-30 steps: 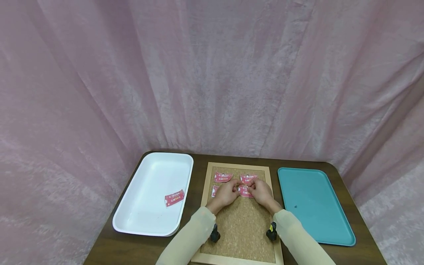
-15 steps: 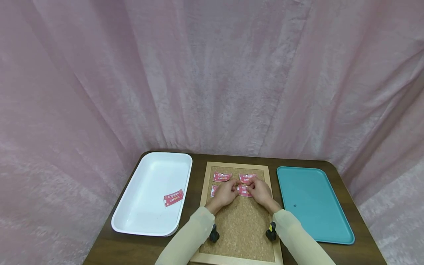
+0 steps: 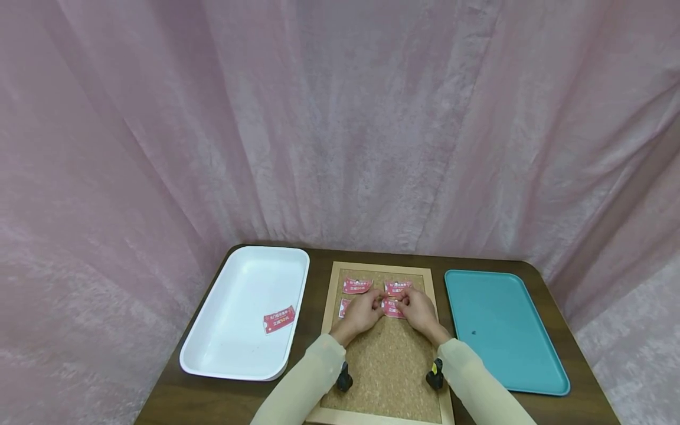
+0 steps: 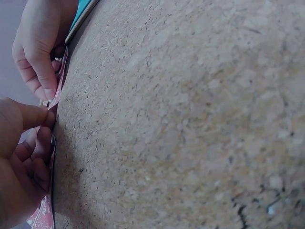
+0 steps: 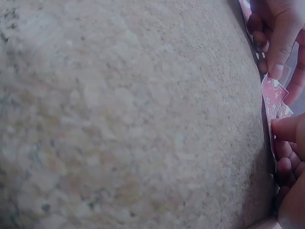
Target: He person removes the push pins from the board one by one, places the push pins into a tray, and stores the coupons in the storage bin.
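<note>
A red-pink paper coupon lies on the cork board, in the second row at the right. My left hand pinches its left end between thumb and finger. At the other end, my right hand pinches it too. Seen from the right wrist, the coupon stands slightly bent between the two thumbs. Above it is another coupon, with a small pin at its top. At the upper left hangs a pinned coupon; below that, one more coupon is partly hidden by my left hand.
A white tray stands left of the board, with a single coupon in it. To the right lies a teal tray holding a tiny dark object. A pink curtain hangs behind the brown table.
</note>
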`<state>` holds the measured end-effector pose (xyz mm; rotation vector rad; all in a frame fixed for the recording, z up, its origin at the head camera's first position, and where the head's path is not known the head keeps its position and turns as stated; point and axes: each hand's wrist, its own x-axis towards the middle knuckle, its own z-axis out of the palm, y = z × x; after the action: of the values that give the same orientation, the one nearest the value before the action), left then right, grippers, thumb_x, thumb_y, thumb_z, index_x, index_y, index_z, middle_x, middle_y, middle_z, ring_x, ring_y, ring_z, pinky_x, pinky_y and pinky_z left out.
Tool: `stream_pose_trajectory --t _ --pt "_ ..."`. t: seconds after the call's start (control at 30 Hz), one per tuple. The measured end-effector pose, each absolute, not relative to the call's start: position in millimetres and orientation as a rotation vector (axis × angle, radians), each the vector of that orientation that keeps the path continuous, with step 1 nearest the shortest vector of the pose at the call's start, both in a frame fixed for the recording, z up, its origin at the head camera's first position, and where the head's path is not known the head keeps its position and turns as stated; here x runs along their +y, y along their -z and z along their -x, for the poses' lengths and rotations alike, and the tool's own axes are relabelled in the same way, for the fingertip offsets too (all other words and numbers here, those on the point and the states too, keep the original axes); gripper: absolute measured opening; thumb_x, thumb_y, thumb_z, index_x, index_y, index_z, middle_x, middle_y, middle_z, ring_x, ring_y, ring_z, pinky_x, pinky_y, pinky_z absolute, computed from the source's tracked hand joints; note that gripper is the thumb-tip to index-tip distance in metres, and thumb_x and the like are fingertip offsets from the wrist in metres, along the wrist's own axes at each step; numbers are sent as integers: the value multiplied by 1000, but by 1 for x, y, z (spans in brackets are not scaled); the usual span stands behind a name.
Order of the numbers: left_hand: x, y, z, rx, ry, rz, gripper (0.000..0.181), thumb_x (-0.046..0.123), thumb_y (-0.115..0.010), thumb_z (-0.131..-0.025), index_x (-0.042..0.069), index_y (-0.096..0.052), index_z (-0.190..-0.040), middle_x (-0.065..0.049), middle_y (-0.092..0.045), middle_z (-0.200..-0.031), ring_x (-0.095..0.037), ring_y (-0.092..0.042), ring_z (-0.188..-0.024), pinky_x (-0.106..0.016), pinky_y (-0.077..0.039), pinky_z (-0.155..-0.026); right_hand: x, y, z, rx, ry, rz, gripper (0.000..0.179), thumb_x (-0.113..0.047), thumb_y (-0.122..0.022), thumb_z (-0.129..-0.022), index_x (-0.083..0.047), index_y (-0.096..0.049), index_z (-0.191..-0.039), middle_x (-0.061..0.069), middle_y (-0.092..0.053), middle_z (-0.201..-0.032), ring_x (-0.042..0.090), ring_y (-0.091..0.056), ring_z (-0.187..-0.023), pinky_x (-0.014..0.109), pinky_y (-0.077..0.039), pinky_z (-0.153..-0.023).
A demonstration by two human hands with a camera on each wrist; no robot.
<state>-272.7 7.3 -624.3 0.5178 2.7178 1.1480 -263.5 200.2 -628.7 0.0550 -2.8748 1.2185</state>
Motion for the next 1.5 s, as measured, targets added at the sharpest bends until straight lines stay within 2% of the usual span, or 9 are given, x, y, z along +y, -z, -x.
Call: stream_pose_trajectory --t 0.33,0.63,0.83,1.23,1.5 --pt "8 626 271 2738 -1132 -527 33 14 -73 -99 21 -71 -131 10 -58 -74 -5 -46 -58 -24 -38 -55 196 630 259 -2845 -1207 -41 12 -8 -74 -95 -10 -67 -86 0 -61 -73 13 -50 -63 27 -38 -58" --pt "9 626 270 2754 -1142 -548 33 14 -73 -98 20 -71 -131 10 -56 -72 -4 -45 -57 -23 -37 -53 199 618 258 -2824 -1359 -54 6 -2 -69 -93 -5 -66 -88 3 -63 -77 14 -50 -66 29 -40 -61" --pt "8 625 270 2755 -1155 -572 33 14 -73 -99 18 -71 -132 10 -59 -76 -3 -48 -60 -23 -39 -55 201 611 257 -2828 -1417 -57 7 -2 -66 -94 -7 -63 -90 2 -58 -75 15 -48 -65 29 -38 -61" --pt "4 622 269 2737 -1186 -581 35 12 -74 -98 16 -70 -132 8 -61 -78 -4 -48 -61 -23 -40 -57 208 611 259 -2828 -1431 -162 9 1 -69 -95 -6 -65 -92 2 -61 -81 15 -53 -73 27 -43 -65" --pt "2 625 270 2698 -1237 -593 36 14 -73 -99 18 -69 -134 10 -63 -81 -3 -51 -64 -23 -43 -60 213 609 259 -2842 -1418 -178 8 2 -72 -94 -4 -66 -92 3 -64 -85 14 -54 -77 26 -45 -67"
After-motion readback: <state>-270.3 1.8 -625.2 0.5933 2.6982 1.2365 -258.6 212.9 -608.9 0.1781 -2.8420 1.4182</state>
